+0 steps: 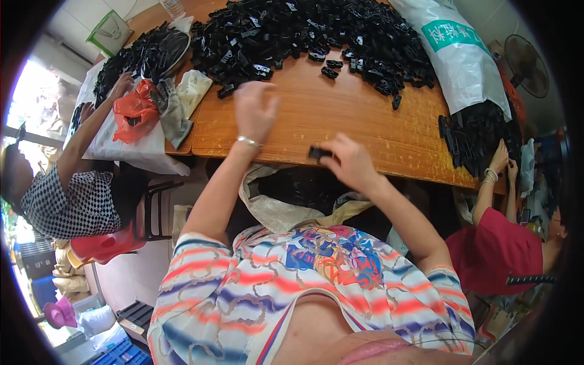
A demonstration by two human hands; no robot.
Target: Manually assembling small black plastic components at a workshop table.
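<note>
My left hand (255, 112), with a bracelet at its wrist, is over the wooden table (292, 109), near the front edge of a big heap of small black plastic pieces (261, 36). Motion blurs it, but its thumb stands apart from the fingers and nothing shows in it. Close to the table's near edge, my right hand (350, 159) pinches one small black plastic piece (316, 153) between thumb and fingers. The exact kind of piece is too small to tell. Below that edge, an open sack (267, 210) with dark contents lies at my lap.
At left, a co-worker's hand (121, 85) reaches to another black heap (146, 55), beside a red plastic bag (135, 112). At right, another person's hands (500, 159) touch black pieces by a white sack (465, 67). A fan (523, 64) stands behind.
</note>
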